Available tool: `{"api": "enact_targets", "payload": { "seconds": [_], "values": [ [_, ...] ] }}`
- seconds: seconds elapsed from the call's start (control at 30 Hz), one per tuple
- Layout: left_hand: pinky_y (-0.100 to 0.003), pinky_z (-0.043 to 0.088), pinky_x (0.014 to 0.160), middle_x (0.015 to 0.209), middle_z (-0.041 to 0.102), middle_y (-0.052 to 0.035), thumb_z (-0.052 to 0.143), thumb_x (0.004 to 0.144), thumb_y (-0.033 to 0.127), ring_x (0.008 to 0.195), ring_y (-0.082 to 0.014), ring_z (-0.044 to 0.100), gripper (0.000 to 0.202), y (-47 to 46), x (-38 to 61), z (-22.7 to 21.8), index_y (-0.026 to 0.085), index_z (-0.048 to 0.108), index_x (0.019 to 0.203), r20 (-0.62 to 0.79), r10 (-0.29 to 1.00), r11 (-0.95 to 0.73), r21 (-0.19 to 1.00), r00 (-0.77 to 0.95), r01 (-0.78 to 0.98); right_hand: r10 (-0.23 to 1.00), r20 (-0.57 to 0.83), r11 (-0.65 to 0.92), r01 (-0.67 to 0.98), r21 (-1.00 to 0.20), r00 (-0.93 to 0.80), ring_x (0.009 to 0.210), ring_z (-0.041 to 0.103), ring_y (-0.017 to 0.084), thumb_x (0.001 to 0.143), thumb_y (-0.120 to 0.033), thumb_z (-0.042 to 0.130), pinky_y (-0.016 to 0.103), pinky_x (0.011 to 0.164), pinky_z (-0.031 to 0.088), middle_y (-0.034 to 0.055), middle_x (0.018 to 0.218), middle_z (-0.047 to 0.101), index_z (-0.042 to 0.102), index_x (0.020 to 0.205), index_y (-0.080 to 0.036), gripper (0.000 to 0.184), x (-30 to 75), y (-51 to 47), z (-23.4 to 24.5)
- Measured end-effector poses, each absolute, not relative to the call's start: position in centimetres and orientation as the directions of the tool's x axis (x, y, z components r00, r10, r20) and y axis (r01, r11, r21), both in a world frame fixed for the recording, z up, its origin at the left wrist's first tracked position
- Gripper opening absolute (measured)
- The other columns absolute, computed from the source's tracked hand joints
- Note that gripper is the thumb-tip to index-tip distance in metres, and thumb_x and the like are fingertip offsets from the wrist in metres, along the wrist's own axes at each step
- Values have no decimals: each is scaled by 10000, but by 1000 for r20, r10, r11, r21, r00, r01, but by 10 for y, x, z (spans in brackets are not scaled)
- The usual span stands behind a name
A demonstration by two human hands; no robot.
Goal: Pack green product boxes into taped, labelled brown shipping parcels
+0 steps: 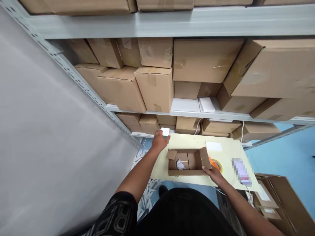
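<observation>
An open brown cardboard box [187, 162] lies on a small pale yellow table [228, 154]; a crumpled white item [180, 165] sits inside it. My left hand [159, 141] reaches to the table's far left corner, its fingers closed around a small white box [165, 131]. My right hand [213, 173] grips the open box at its right front corner, by the raised flap. Just behind that hand lies a roll of tape [217, 165] with an orange edge.
A white card [213, 146] and a blurred flat object [241, 171] with a white cable lie on the table. Metal shelving [187, 109] packed with cardboard boxes stands behind. A grey wall is on the left. An open carton [275, 200] sits on the blue floor at right.
</observation>
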State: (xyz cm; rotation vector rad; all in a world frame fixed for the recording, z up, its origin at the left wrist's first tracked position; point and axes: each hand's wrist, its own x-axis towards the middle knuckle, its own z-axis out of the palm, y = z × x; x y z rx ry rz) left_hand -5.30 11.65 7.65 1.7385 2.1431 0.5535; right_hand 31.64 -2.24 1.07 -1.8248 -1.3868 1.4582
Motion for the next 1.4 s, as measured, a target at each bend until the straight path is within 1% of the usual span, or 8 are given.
{"api": "enact_targets", "payload": {
  "seconds": [0.13, 0.27, 0.5, 0.63, 0.83, 1.0, 1.17, 1.4],
  "values": [
    [-423, 495, 954, 1404, 529, -237, 651, 856, 583, 1213, -369, 611, 657, 163, -34, 63, 154, 499, 1329, -177, 958, 273, 330, -224, 904, 898, -411, -437, 433, -788, 157, 1241, 659, 328, 816, -612, 656, 459, 1094, 485, 113, 1298, 726, 672, 1298, -206, 630, 332, -65, 30],
    [-398, 500, 917, 1283, 589, -223, 643, 875, 447, 1119, -345, 656, 532, 178, -40, 53, 137, 496, 1282, -155, 960, 273, 319, -234, 908, 875, -334, -471, 462, -752, 350, 1200, 677, 323, 845, -622, 621, 429, 1069, 506, 116, 1235, 752, 720, 1172, -209, 536, 337, -117, 51],
    [-369, 535, 846, 1044, 657, -100, 696, 826, 443, 970, -269, 673, 437, 158, -111, 76, 212, 476, 1124, -116, 881, 412, 662, -458, 626, 924, -303, -376, 419, -826, 232, 1100, 707, 322, 862, -614, 638, 387, 981, 549, 93, 1107, 788, 772, 1016, -227, 437, 302, -120, 88],
    [-304, 583, 664, 1018, 564, -13, 715, 782, 460, 811, -166, 651, 457, 101, -128, 105, 241, 433, 1068, -119, 855, 277, 928, -504, 250, 947, -306, -321, 315, -893, 97, 1055, 714, 302, 865, -614, 646, 388, 955, 558, 99, 1068, 785, 753, 1042, -207, 457, 273, -77, 102],
    [-334, 611, 674, 1032, 611, -2, 668, 782, 473, 870, -179, 668, 431, 6, -60, 127, 261, 386, 1029, -236, 937, 221, 971, -256, -87, 954, -290, -255, 298, -920, -76, 980, 714, 252, 911, -609, 594, 345, 862, 558, 64, 1071, 766, 699, 1197, -225, 490, 247, -15, 116],
    [-342, 568, 757, 1080, 668, -33, 622, 820, 490, 935, -207, 679, 382, -22, -13, 101, 262, 374, 1001, -339, 931, 348, 937, -134, 42, 915, -401, -305, 573, -761, -46, 690, 658, 210, 899, -594, 587, 284, 644, 462, 9, 662, 674, 703, 825, -205, 412, 264, 0, 101],
    [-349, 493, 827, 966, 723, -52, 655, 847, 471, 932, -254, 692, 302, -24, -6, 87, 245, 498, 970, -366, 929, 357, 837, -61, 415, 862, -507, -362, 736, -572, 30, 621, 638, 212, 899, -486, 587, 293, 615, 406, 33, 607, 678, 709, 795, -205, 323, 277, 8, 86],
    [-343, 473, 854, 998, 759, -76, 689, 826, 340, 968, -277, 699, 173, -7, -4, 64, 218, 691, 947, -382, 924, 287, 746, 33, 601, 862, -495, -370, 805, -463, 111, 663, 662, 239, 889, -423, 607, 304, 636, 401, 60, 594, 677, 691, 739, -206, 278, 268, 19, 76]
  ]
}}
